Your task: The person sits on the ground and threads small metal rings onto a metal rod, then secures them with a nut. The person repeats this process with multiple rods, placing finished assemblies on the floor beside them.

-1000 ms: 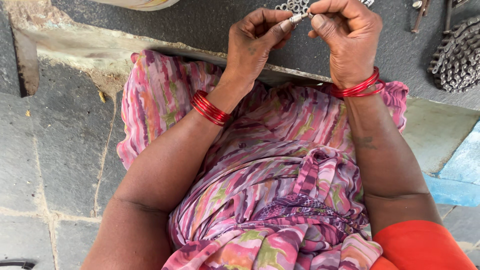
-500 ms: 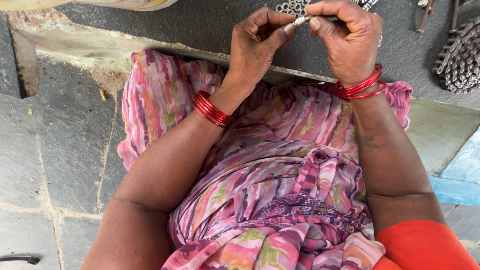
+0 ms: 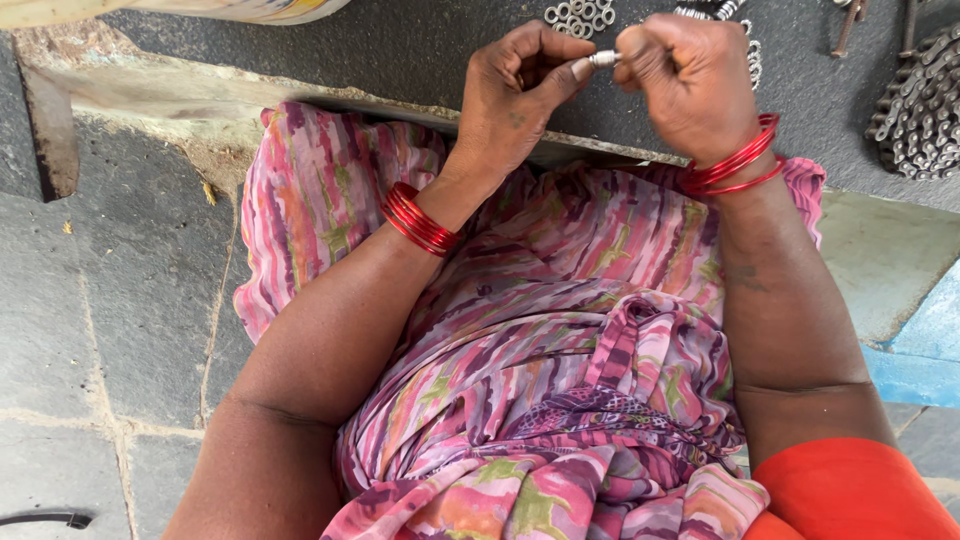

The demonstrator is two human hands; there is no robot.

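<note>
Grey stone-slab floor [image 3: 120, 300] fills the left side of the view, pale joints between slabs. Across the top runs a dark bench [image 3: 420, 50] with a chipped, pale front edge. A blue surface [image 3: 925, 340] shows at the right edge, below the bench.

Pink, purple and green patterned cloth [image 3: 530, 380] covers the person's lap and fills the centre, knotted near the middle. An orange-red garment [image 3: 850, 490] sits at the bottom right corner.

Both forearms reach up from the bottom of the view to the bench edge. Left hand [image 3: 515, 95] is curled, thumb and forefinger pinching one end of a small metal bolt [image 3: 602, 59]. Right hand [image 3: 690, 85] is closed around the other end, fingers folded over it; how much of the bolt lies inside that hand cannot be told. The bolt is held level between the two hands, just above the bench's front edge.

A coiled roller chain [image 3: 920, 110] lies on the bench at the far right. Red bangles [image 3: 420, 220] stack on the left wrist; more red bangles [image 3: 732, 168] on the right wrist.

A cluster of small metal washers or nuts [image 3: 580, 14] lies on the bench just beyond the hands. More small metal parts [image 3: 745, 40] show partly behind the right hand, too hidden to name.
</note>
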